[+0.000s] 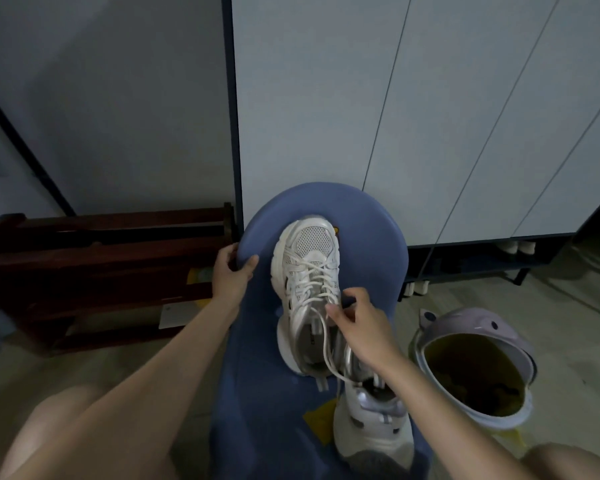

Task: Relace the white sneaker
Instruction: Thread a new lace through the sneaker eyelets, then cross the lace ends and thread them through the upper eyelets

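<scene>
A white sneaker (307, 271) lies on a blue stool (371, 251), toe pointing away from me, its laces crossed over the tongue. My right hand (357, 323) pinches the white lace (328, 355) beside the shoe's upper eyelets; a loose length of it hangs down over the heel opening. My left hand (231, 275) grips the stool's left rim. A second white sneaker (371, 424) rests nearer me on the stool, partly under my right forearm.
A lilac bin (478, 362) with a dark liner stands open on the floor at the right. A dark wooden shoe rack (101, 271) is at the left. White cabinet doors (430, 116) rise behind the stool. My knees show at the bottom corners.
</scene>
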